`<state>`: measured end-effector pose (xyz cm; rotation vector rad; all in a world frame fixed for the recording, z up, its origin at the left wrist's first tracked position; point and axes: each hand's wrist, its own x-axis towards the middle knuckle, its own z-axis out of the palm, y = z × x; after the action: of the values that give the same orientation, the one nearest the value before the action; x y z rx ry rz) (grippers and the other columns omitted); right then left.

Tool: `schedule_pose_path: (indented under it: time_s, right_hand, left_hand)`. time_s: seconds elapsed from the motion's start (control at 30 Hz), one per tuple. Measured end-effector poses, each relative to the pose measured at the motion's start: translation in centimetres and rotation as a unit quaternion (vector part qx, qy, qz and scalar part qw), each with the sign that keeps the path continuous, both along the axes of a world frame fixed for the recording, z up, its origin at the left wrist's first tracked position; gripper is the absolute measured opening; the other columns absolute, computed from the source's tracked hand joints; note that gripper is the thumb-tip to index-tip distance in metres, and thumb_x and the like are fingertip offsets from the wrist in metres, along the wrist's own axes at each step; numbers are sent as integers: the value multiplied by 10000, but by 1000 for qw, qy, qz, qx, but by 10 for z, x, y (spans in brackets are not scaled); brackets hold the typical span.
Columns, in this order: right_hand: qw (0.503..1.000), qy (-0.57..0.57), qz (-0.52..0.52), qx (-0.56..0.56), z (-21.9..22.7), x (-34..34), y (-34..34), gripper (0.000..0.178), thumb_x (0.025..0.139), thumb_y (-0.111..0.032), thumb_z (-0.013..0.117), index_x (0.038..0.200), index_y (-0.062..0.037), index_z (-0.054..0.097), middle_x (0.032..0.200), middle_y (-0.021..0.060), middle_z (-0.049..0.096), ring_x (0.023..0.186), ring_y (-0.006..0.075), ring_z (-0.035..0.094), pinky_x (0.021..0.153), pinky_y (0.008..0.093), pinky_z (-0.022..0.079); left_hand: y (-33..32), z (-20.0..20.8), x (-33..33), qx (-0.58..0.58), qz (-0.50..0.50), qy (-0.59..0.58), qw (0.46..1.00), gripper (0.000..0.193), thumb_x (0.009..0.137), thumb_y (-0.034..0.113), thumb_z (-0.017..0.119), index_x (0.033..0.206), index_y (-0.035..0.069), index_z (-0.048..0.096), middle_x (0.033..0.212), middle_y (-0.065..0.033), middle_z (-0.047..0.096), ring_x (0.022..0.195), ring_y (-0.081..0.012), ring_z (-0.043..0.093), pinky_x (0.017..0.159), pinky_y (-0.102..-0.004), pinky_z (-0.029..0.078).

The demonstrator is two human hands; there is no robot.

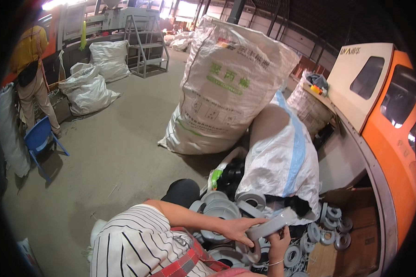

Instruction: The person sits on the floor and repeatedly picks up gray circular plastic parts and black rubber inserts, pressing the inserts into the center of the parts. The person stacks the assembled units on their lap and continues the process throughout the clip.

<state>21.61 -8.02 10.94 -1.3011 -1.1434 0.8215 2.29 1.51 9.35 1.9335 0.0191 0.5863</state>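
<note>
Now we hold the gray plastic ring (273,225) with our left hand (239,230) at its left end and our right hand (279,242) underneath, its long side slanting up rightward.

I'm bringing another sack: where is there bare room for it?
The widest bare patch is the floor between the blue chair and the tall white sack. Brown cardboard shows bare between the scattered grey rings and the orange machine. It is crowded around the left hand and right hand, where grey parts lie by the blue-striped sack.
</note>
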Motion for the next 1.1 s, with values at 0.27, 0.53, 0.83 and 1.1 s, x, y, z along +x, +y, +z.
schedule_pose_path:
  time_s: [0.27, 0.53, 0.83, 1.1]
  right_hand:
    - [844, 527, -33, -94, -30, 24, 26, 579, 942, -559, 382, 1277, -99, 488, 1136, 93, 612, 908, 279, 641, 615, 399, 561]
    - [931, -121, -334, -86, -165, 293, 7, 390, 964, -325, 480, 756, -6, 562, 638, 62, 534, 540, 151, 475, 528, 315, 407]
    - [752, -418, -264, -435, -247, 319, -24, 952, 708, -419, 760, 1385, 81, 316, 1276, 297, 509, 1212, 412, 481, 1024, 410, 408]
    - [776, -367, -332, -390, -211, 252, -8, 631, 753, -279, 716, 1279, -34, 469, 1170, 166, 608, 1144, 349, 521, 959, 463, 375]
  left_hand:
    - [24, -31, 45, 173, 63, -98, 978, 751, 779, 22, 651, 1422, -40, 268, 1374, -254, 400, 1299, -378, 390, 1062, -416, 339]
    - [82, -41, 94, 384, 43, 175, 905, 756, 691, 361, 791, 1282, 18, 468, 1276, -157, 532, 1202, -308, 498, 1081, -521, 264]
    - [90, -45, 164, 339, -47, 169, 924, 456, 843, 286, 674, 1197, 15, 577, 1181, -148, 611, 1181, -315, 532, 1089, -484, 296]
    - [96, -54, 172, -43, 1, 260, 965, 408, 881, 263, 659, 1177, -15, 617, 1114, -142, 664, 1045, -226, 628, 918, -328, 476]
